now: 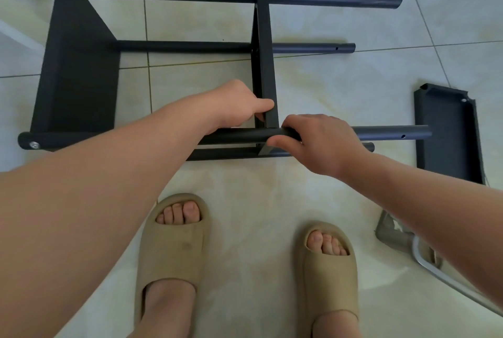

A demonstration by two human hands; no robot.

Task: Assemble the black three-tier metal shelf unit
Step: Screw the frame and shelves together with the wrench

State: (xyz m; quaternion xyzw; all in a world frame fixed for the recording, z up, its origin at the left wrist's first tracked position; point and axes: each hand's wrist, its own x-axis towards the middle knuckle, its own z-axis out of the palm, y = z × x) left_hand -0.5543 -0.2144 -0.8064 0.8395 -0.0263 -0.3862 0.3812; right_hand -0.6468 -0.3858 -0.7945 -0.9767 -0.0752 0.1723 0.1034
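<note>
The black shelf frame lies on its side on the tiled floor. One shelf panel (79, 71) is fixed at the left end of the four poles. A middle shelf panel (263, 46) stands between the poles. My left hand (239, 105) grips the near end of this middle panel, thumb along its edge. My right hand (318, 141) grips the near upper pole (392, 133) just right of the panel. A loose third shelf panel (449, 133) lies on the floor at the right, beyond the pole ends.
My two feet in beige slides (174, 253) stand on the floor just in front of the frame. A grey tool or bracket with a metal tube (394, 234) lies at the right, partly under my right forearm. Pale floor tiles (326, 87) surround everything.
</note>
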